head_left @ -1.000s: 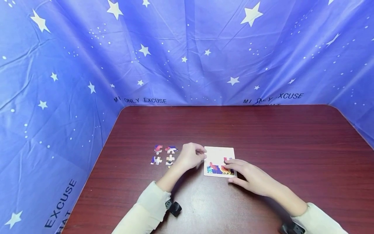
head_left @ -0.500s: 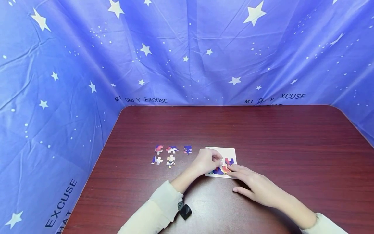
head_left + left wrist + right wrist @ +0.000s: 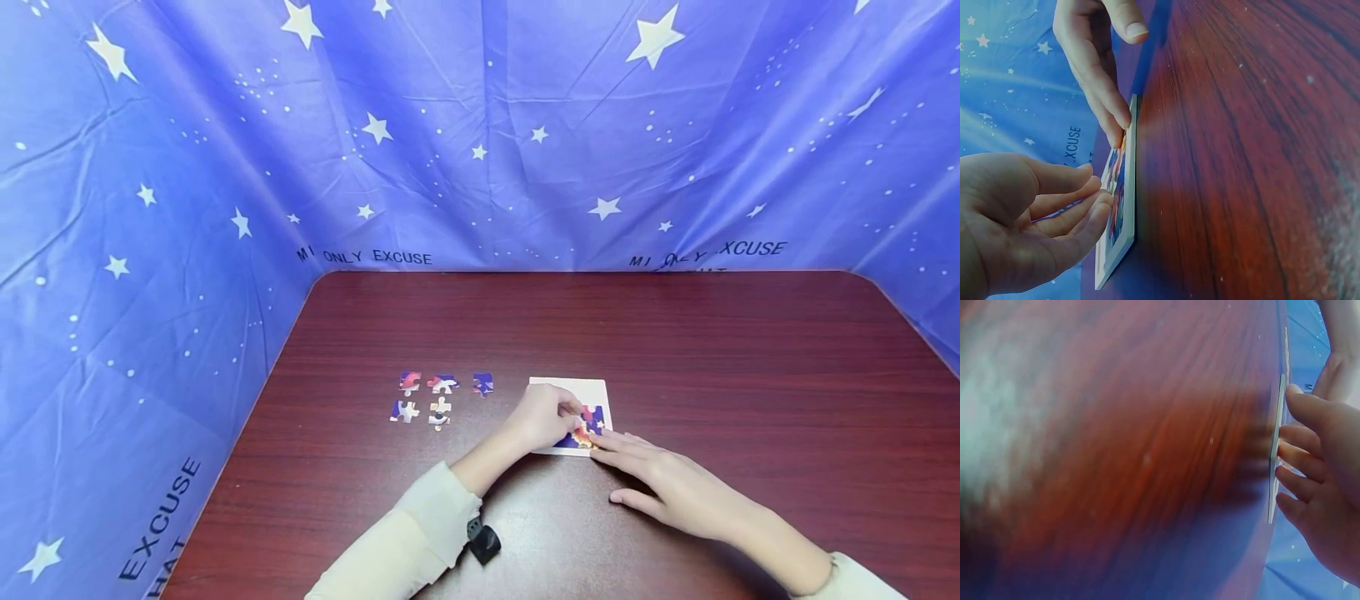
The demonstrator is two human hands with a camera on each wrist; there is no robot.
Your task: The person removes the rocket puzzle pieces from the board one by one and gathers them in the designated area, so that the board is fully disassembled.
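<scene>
On the table a white puzzle board [image 3: 570,385] bears several fitted jigsaw pieces [image 3: 592,412] in purple, red and yellow along its near and right side. Over it hangs my left hand [image 3: 546,414], thumb and fingertips together, pinching a puzzle piece mostly hidden by the fingers. In the left wrist view these fingertips [image 3: 1099,190] meet close above the picture. My right hand [image 3: 663,475] lies with extended fingers on the board's near right corner, thumb apart over the table. The right wrist view shows its fingers [image 3: 1300,465] touching the board's edge [image 3: 1277,450].
Left of the board, several loose puzzle pieces lie on the dark red wooden table [image 3: 675,333]: a red one [image 3: 409,382], a red-white one [image 3: 443,383], a purple one [image 3: 483,383] and two more below. A blue star-printed curtain [image 3: 480,125] surrounds the table.
My left hand has moved right from the board's left edge to over its middle, uncovering the purple loose piece. The right hand has slid slightly right and nearer, its fingers still on the board.
</scene>
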